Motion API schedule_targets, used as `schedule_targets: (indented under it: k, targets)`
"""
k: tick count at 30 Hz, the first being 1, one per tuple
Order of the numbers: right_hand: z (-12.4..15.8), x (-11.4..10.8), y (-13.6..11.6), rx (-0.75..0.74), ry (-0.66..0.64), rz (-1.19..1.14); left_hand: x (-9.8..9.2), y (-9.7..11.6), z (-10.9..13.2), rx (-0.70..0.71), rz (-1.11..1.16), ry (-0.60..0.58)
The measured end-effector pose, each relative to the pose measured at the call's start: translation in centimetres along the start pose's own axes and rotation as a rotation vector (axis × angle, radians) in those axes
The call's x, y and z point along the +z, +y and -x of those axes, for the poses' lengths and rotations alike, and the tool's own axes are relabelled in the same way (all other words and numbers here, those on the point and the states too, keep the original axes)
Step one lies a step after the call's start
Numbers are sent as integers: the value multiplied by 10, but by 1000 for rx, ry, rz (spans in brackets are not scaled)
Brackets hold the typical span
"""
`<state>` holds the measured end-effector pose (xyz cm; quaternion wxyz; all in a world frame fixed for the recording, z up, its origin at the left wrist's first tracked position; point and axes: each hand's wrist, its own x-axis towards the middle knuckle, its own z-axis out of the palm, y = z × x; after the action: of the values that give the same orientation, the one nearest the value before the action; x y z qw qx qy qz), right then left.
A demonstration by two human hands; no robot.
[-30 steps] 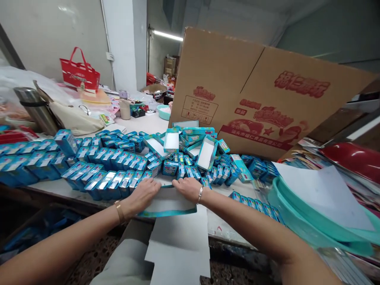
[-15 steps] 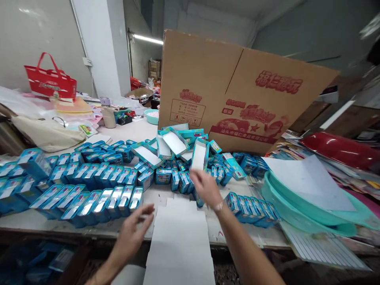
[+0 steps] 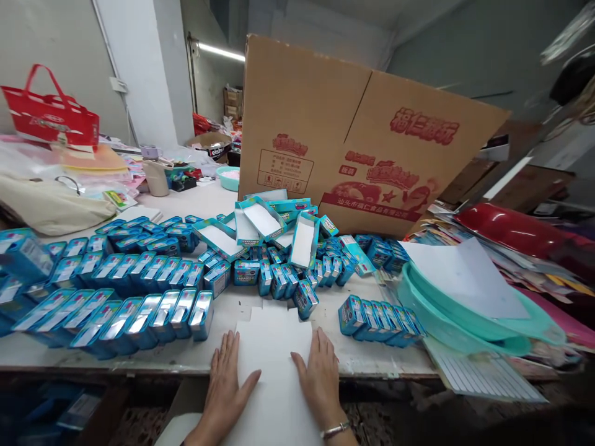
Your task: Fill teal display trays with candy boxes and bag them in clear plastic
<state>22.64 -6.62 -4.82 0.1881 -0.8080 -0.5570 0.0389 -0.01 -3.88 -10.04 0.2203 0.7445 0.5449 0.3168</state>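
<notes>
A white cardboard blank lies in front of me, its notched far end on the table and its near end reaching past the table edge. My left hand rests along its left edge, fingers stretched out and thumb on the white face. Along the right edge lies my right hand, a bracelet on the wrist, its thumb likewise on the card. Just beyond the blank's far end stands a small blue box. Behind it, open blue trays with white insides are heaped on more blue boxes.
Rows of blue boxes fill the left side of the table. A shorter row stands at right, beside turquoise basins with white paper on top. At the back rises a large brown carton. A red bag sits far left.
My right hand has come back from the heaped trays to the blank's right edge. My left hand has moved onto its left edge. The view has shifted slightly to the right.
</notes>
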Motion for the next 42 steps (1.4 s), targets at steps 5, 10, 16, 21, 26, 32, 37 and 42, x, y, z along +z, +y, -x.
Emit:
schedule_targets:
  k: [5,10,16,21,26,32,37,42]
  targets:
    - [-8,-22,1,21,-114,-771,-24,11,-10,-173,378,67]
    - [-27,-41,-7,98,-410,-1504,-65,26,-48,-360,976,-92]
    - [-37,-25,-21,115,-458,-1565,-70,42,-77,-449,1317,-368]
    - [-44,-14,-22,128,-327,-1358,-56,42,-75,-392,1168,-293]
    - [-50,-13,-28,148,-373,-1383,-62,45,-84,-325,998,-255]
    - [-58,6,-36,127,-296,-1170,-37,52,-97,-230,735,-230]
    - [-63,26,-48,212,-178,-1148,-11,56,-89,-238,731,14]
    - [-62,34,-58,270,-55,-1143,-10,48,-98,-179,646,-53]
